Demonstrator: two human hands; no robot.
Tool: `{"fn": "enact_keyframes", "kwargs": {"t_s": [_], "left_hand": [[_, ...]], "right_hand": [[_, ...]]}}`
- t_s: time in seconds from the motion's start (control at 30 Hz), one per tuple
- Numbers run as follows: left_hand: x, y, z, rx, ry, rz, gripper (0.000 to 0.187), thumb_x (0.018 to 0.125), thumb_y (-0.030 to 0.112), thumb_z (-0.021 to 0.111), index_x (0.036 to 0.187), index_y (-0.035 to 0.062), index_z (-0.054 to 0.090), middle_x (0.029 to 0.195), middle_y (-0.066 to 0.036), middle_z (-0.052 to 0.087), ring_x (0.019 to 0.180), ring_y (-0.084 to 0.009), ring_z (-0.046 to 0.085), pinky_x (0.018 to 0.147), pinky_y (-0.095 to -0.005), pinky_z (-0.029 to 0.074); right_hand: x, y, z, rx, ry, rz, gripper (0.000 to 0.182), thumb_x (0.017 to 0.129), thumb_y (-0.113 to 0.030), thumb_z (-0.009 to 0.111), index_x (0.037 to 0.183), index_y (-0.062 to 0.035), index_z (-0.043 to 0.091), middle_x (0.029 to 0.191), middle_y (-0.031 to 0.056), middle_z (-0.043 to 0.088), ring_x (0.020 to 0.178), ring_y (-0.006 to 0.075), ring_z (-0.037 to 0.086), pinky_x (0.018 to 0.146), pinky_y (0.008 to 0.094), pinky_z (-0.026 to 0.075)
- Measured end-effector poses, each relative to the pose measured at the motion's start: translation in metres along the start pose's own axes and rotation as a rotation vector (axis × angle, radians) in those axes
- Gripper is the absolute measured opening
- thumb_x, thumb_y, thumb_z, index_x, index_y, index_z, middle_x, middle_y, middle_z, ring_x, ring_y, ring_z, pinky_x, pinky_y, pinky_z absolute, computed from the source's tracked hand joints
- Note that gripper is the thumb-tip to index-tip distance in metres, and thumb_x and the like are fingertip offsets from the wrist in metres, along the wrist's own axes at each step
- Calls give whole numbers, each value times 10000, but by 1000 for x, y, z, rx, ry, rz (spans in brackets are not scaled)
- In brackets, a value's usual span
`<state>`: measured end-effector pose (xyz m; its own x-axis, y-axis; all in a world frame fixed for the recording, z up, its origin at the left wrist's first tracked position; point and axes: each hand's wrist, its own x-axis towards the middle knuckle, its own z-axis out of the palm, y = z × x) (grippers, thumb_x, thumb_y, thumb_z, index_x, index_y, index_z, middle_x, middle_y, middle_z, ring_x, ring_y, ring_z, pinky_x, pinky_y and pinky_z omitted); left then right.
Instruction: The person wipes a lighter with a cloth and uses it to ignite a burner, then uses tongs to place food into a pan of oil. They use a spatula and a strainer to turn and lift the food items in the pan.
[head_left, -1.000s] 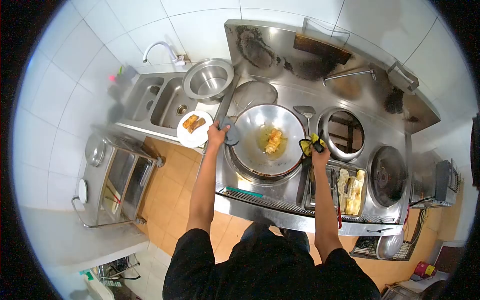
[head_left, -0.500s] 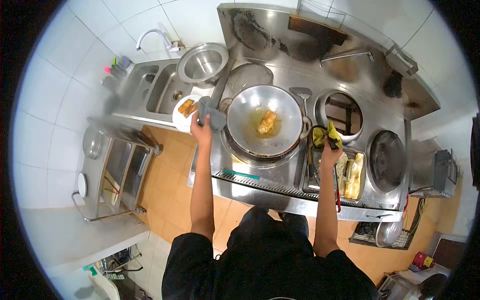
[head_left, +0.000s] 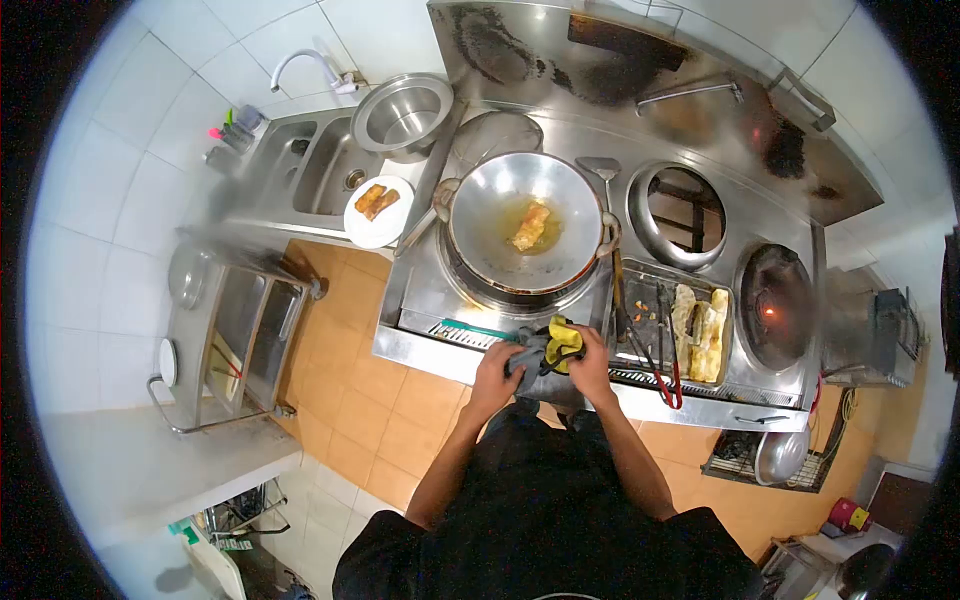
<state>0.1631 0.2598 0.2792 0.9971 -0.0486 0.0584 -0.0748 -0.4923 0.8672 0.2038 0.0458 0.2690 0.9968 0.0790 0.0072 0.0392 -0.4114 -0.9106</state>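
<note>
Close to my body, at the stove's front edge, my left hand [head_left: 497, 374] grips a grey cloth [head_left: 533, 358]. Right beside it, my right hand [head_left: 590, 366] holds a yellow and black cloth [head_left: 563, 341], and the two cloths touch. Beyond them a large wok [head_left: 480, 230] sits on the burner with a golden fried piece [head_left: 531, 226] in oil at its bottom. A white plate [head_left: 384, 232] to the left of the wok carries browned fried pieces [head_left: 376, 201]. Right of the wok lies a metal tray [head_left: 650, 275] with pale rolls [head_left: 709, 338] and red-handled tongs [head_left: 668, 378].
At the back left, a steel pot [head_left: 404, 114] stands beside the sink [head_left: 328, 180]. A spatula [head_left: 600, 168] lies behind the wok. Further right are an open ring burner [head_left: 642, 218] and a dark round cover [head_left: 775, 308]. A green strip [head_left: 470, 328] lies along the front edge.
Both hands have come together in front of the wok with their cloths. The left one has moved away from the wok's left side and plate, the right one from beside the tray.
</note>
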Motion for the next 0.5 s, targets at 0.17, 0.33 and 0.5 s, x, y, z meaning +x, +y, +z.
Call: {"fn": "enact_keyframes", "kwargs": {"t_s": [0.17,0.33,0.5], "left_hand": [[14,-12,4,99,-52,31,390,766,24,705,1145,39,617,1095,-178,599,1045,-388,571,901,-429,473],[8,-27,12,200,-47,27,433,785,20,676,1207,55,588,1112,-175,588,1058,-384,560,911,-439,471],[-5,-20,4,297,-84,-11,512,786,23,663,1281,83,545,1187,-162,552,1097,-379,535,940,-433,461]], "right_hand": [[1,0,7,-210,-57,-33,547,727,0,691,1257,-74,576,1280,202,525,1180,418,524,1008,412,440],[-1,3,15,-348,-261,71,626,767,-61,706,1357,-64,497,1394,227,425,1297,445,410,1069,474,384],[0,7,21,-443,-433,22,662,812,-137,696,1412,-45,433,1410,272,381,1310,472,378,1081,516,356]]}}
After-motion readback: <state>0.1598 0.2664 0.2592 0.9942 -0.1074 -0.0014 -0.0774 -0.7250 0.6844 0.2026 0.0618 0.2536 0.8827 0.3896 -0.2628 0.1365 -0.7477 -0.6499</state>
